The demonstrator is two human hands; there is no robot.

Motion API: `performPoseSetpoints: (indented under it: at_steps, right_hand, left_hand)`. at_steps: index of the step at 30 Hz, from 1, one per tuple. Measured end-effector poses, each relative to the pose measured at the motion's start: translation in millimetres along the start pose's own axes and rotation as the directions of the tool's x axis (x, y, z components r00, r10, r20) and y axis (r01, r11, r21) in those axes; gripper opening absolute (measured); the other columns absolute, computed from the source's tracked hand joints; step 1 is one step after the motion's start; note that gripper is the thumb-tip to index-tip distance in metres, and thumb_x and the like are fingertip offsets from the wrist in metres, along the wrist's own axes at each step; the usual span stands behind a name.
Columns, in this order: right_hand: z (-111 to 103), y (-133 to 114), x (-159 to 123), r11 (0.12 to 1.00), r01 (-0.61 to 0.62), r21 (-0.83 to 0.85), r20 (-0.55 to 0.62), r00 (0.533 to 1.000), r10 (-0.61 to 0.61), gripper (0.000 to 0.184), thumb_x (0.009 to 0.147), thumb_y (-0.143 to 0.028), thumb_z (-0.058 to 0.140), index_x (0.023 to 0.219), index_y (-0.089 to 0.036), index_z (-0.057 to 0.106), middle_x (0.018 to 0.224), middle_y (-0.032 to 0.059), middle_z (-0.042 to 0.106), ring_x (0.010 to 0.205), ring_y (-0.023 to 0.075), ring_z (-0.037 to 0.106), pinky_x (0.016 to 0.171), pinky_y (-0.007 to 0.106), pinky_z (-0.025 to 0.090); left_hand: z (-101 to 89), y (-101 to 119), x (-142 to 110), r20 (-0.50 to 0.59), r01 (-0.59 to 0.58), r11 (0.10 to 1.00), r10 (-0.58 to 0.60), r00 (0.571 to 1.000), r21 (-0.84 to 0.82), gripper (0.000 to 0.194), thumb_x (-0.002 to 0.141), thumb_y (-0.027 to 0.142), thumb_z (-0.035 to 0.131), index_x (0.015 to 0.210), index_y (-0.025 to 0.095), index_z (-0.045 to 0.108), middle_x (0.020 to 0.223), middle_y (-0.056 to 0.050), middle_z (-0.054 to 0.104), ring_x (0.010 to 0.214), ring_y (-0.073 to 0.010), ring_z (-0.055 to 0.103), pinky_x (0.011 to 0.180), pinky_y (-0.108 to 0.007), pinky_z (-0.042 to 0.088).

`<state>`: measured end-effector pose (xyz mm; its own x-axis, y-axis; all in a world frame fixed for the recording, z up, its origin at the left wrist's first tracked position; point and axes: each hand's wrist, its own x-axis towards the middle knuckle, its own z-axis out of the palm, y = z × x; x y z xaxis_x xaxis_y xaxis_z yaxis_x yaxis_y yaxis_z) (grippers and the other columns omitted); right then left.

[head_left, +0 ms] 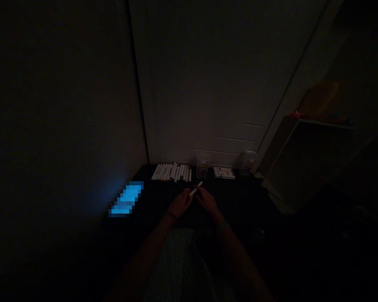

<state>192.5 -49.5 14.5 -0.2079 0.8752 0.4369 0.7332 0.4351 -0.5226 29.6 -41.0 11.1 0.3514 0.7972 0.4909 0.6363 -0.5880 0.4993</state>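
Both hands meet over the dark tabletop around one white marker, which slants up to the right. My left hand is closed at the marker's lower end. My right hand is closed on it from the other side. The dim light hides the exact finger positions. Just beyond them lies a row of several white markers, side by side, some with coloured ends.
Behind the hands stands a clear plastic case with a label. To its right lie a flat pack and a second clear case. A glowing, blurred screen is at the left. A shelf unit stands at the right.
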Motion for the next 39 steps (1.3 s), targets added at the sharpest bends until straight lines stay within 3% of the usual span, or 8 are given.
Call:
performPoseSetpoints:
  at_steps: [3, 8, 12, 21, 30, 39]
  right_hand:
    - [-3.6, -2.5, -0.7, 0.999, 0.028, -0.022, 0.036, 0.999, -0.027, 0.045, 0.079, -0.024, 0.047, 0.122, -0.027, 0.037, 0.115, 0.0025, 0.049, 0.105, 0.0143, 0.046, 0.089, 0.028, 0.035]
    - [-4.0, -1.7, -0.5, 0.999, 0.036, -0.017, 0.055, 0.998, -0.035, 0.043, 0.077, -0.021, 0.050, 0.119, -0.028, 0.043, 0.114, 0.0007, 0.049, 0.104, 0.0138, 0.045, 0.088, 0.027, 0.035]
    - [-2.7, -0.5, 0.0, 0.999, 0.050, -0.020, 0.057, 0.997, -0.049, 0.046, 0.076, -0.018, 0.051, 0.119, -0.030, 0.043, 0.112, -0.0005, 0.050, 0.101, 0.0133, 0.047, 0.086, 0.025, 0.036]
    - [-6.4, -9.1, -0.6, 0.989, 0.047, -0.140, 0.084, 0.996, -0.035, 0.039, 0.082, -0.026, 0.044, 0.121, -0.031, 0.041, 0.110, 0.0023, 0.048, 0.097, 0.0143, 0.048, 0.083, 0.025, 0.037]
    - [-6.7, -7.4, -0.9, 0.989, 0.040, -0.141, 0.095, 0.995, -0.027, 0.042, 0.080, -0.022, 0.046, 0.121, -0.030, 0.039, 0.111, 0.0020, 0.046, 0.098, 0.0140, 0.047, 0.083, 0.024, 0.037]
    - [-1.9, 0.5, 0.1, 0.991, 0.035, -0.131, 0.090, 0.996, -0.023, 0.050, 0.072, -0.018, 0.053, 0.119, -0.026, 0.038, 0.110, 0.0031, 0.046, 0.101, 0.0156, 0.044, 0.084, 0.026, 0.035]
  left_hand:
    - [-1.6, 1.7, -0.8, 0.045, -0.023, 0.999, 0.024, 0.999, -0.029, 0.030, 0.082, 0.034, 0.039, 0.107, 0.019, 0.042, 0.090, -0.004, 0.059, 0.082, -0.0144, 0.059, 0.074, -0.028, 0.046]
    - [-3.5, 2.1, -1.8, 0.099, -0.162, 0.986, 0.166, 0.981, -0.045, 0.038, 0.076, 0.039, 0.050, 0.109, 0.022, 0.047, 0.108, -0.004, 0.056, 0.099, -0.0159, 0.052, 0.088, -0.033, 0.041]
    - [-5.2, 1.8, -2.3, 0.123, -0.221, 0.974, 0.224, 0.967, -0.042, 0.036, 0.076, 0.039, 0.050, 0.109, 0.023, 0.050, 0.106, -0.003, 0.057, 0.099, -0.0152, 0.051, 0.089, -0.032, 0.041]
    - [0.9, -3.5, -2.0, 0.099, -0.132, 0.990, 0.127, 0.987, 0.047, 0.028, 0.081, 0.033, 0.043, 0.107, 0.024, 0.052, 0.107, -0.002, 0.059, 0.097, -0.0139, 0.054, 0.087, -0.030, 0.043]
    - [0.2, -3.1, -1.7, 0.094, -0.177, 0.981, 0.169, 0.981, 0.080, 0.029, 0.083, 0.035, 0.040, 0.106, 0.025, 0.053, 0.107, 0.000, 0.059, 0.097, -0.0125, 0.054, 0.086, -0.026, 0.042]
    - [-4.8, 4.2, -1.7, 0.167, -0.230, 0.963, 0.206, 0.964, 0.140, 0.029, 0.083, 0.034, 0.039, 0.109, 0.029, 0.052, 0.106, 0.001, 0.058, 0.098, -0.0125, 0.052, 0.085, -0.025, 0.041]
